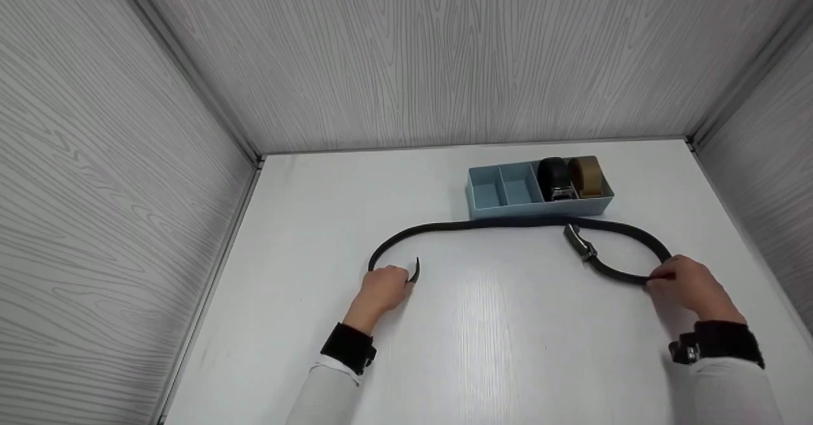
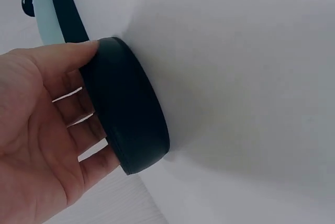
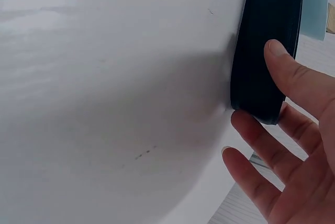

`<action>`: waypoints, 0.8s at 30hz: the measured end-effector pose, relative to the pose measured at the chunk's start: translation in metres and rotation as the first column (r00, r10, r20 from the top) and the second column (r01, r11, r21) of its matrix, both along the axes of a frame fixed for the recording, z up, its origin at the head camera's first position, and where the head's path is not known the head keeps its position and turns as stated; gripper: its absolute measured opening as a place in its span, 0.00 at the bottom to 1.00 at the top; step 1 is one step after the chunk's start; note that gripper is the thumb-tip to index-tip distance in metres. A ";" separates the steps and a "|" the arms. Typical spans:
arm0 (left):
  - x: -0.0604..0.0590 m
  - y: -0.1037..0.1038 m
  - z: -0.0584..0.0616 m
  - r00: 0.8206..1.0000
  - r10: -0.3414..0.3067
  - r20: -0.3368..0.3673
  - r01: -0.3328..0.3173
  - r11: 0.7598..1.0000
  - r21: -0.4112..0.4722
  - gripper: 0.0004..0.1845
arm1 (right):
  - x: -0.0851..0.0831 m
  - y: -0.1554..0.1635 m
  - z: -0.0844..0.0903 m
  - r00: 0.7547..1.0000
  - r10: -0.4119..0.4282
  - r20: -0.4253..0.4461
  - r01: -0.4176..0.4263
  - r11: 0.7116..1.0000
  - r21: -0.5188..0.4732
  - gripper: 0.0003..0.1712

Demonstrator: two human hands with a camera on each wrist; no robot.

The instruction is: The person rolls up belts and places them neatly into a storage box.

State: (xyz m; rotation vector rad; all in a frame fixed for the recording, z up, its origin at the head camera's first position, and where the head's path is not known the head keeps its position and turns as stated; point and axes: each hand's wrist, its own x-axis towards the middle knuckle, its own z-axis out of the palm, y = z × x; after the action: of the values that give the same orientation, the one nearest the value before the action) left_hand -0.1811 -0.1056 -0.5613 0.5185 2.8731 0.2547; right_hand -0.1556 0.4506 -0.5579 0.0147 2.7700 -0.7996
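Observation:
A black belt (image 1: 444,226) stands on its edge on the white table, its middle running along the front of a blue-grey divided box (image 1: 540,209). My left hand (image 1: 383,288) grips it at the left, where it bends near the pointed tail (image 1: 417,269). In the left wrist view, the thumb and fingers hold the curved strap (image 2: 125,109). At the right, my right hand (image 1: 689,285) holds the bend where the strap doubles back toward its metal buckle (image 1: 578,244). The thumb lies on the strap (image 3: 267,20) in the right wrist view, with fingers behind and below.
Inside the box's right compartments sit a coiled black belt (image 1: 552,177) with a buckle and a coiled tan belt (image 1: 587,176). The two left compartments hold nothing visible. Grey wood-grain panels (image 1: 432,63) enclose the table at the back and both sides.

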 end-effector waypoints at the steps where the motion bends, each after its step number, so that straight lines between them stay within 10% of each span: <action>1: 0.000 0.001 -0.002 1.000 0.000 -0.015 0.000 1.000 0.001 0.12 | 0.000 -0.001 0.000 1.000 0.008 -0.005 -0.008 1.000 -0.003 0.11; 16: -0.001 0.023 -0.006 0.998 -0.023 -0.051 0.029 0.994 0.108 0.20 | 0.005 -0.053 0.039 0.992 0.124 0.012 -0.125 0.987 0.097 0.31; 24: -0.008 0.028 -0.005 0.979 -0.151 -0.134 0.156 0.988 0.024 0.14 | 0.004 -0.109 0.035 0.950 0.194 -0.243 -0.159 0.975 0.159 0.22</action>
State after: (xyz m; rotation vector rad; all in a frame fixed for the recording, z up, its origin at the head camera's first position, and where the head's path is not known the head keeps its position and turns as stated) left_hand -0.1894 -0.0777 -0.5660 0.7876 2.9390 0.2532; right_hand -0.1517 0.3417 -0.5230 -0.3305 3.0088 -0.6004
